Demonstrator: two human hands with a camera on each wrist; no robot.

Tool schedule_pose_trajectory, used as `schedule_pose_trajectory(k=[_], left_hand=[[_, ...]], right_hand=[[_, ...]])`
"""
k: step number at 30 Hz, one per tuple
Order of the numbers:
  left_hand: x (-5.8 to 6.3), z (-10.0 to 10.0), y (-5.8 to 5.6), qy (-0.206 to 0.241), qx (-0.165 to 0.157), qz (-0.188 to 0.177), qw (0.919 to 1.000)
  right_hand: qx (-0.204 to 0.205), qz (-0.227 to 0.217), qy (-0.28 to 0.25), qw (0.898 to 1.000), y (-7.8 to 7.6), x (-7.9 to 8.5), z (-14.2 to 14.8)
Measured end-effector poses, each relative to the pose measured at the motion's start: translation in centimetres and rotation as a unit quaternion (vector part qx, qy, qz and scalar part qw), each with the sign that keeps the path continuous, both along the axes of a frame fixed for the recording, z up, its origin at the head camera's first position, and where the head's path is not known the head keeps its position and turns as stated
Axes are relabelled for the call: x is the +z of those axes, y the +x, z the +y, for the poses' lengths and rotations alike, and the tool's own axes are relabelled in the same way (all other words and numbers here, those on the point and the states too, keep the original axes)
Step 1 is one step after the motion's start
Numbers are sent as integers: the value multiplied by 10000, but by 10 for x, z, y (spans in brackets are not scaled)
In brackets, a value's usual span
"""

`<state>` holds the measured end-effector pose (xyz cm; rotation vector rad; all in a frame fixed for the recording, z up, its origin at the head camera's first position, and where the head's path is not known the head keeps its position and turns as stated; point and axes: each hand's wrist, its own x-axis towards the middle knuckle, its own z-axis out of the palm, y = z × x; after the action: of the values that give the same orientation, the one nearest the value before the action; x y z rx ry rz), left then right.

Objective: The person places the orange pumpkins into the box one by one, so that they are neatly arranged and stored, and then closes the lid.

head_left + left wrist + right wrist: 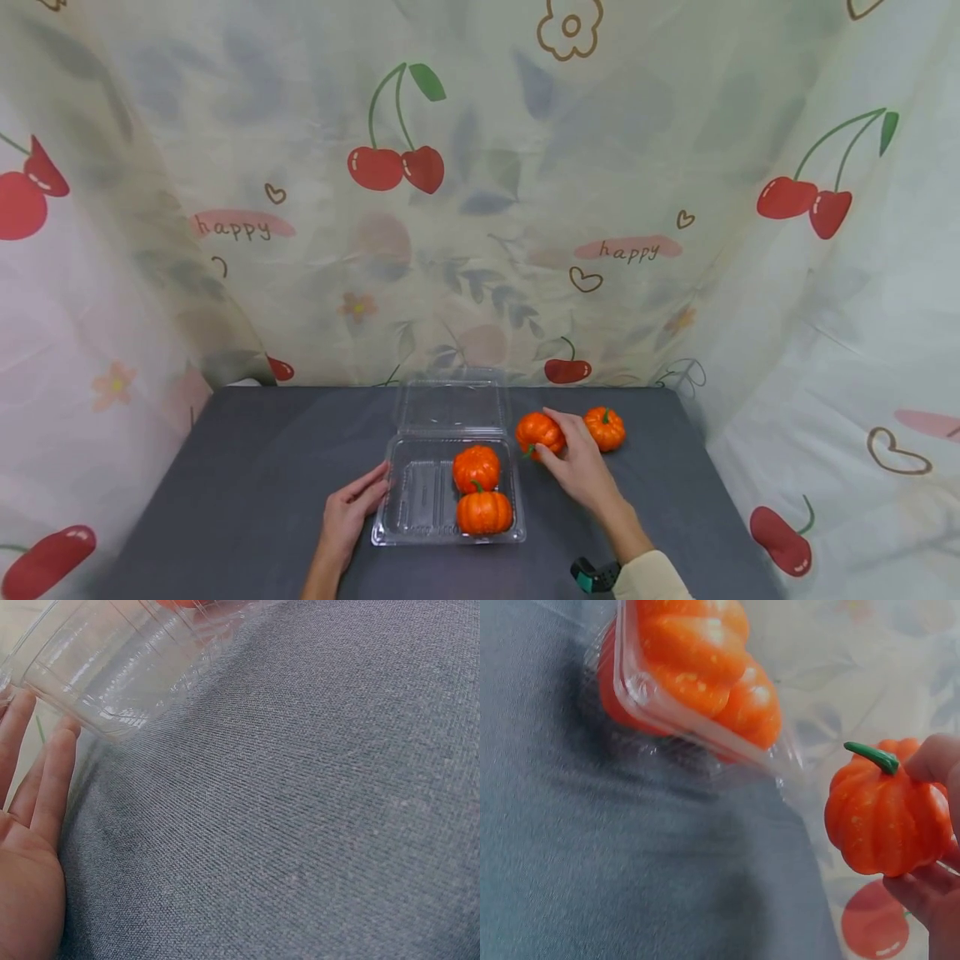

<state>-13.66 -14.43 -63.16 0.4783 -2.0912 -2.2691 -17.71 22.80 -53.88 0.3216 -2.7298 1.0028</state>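
Observation:
A clear plastic clamshell box (420, 533) stands on the table with its lid (452, 407) tipped back. Two small orange pumpkins, one behind (476, 468) and one in front (484, 513), sit in its right half. My left hand (345, 515) touches the box's left side, its fingers fairly straight against the clear wall in the left wrist view. Between thumb and fingers, my right hand (581, 467) grips another small pumpkin (881, 814) with a green stem, beside the box's right back corner. It appears lifted off the table in the right wrist view.
A further small pumpkin (604, 429) lies at the back right, just beyond my right hand. The dark grey table (262, 492) is bordered by a printed curtain (480, 250) at the back and sides. A dark band (594, 575) is at my right wrist.

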Motion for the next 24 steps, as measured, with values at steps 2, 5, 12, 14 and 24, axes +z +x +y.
schedule_pose_trajectory(k=[2,5,12,14,24], left_hand=[[0,0,0,-1,20,-14,10000],[0,0,0,-34,21,1,10000],[0,-1,0,-75,-7,-54,10000],[1,-1,0,-87,1,-31,10000],[1,-1,1,21,-75,12,10000]], right_hand=[[99,98,-66,9999,1,3,-2],[230,236,-115,9994,1,7,-7],[370,687,-136,9969,-2,8,-19],[407,746,-174,9962,-2,8,-23],[368,459,-596,9965,-3,11,-44]])
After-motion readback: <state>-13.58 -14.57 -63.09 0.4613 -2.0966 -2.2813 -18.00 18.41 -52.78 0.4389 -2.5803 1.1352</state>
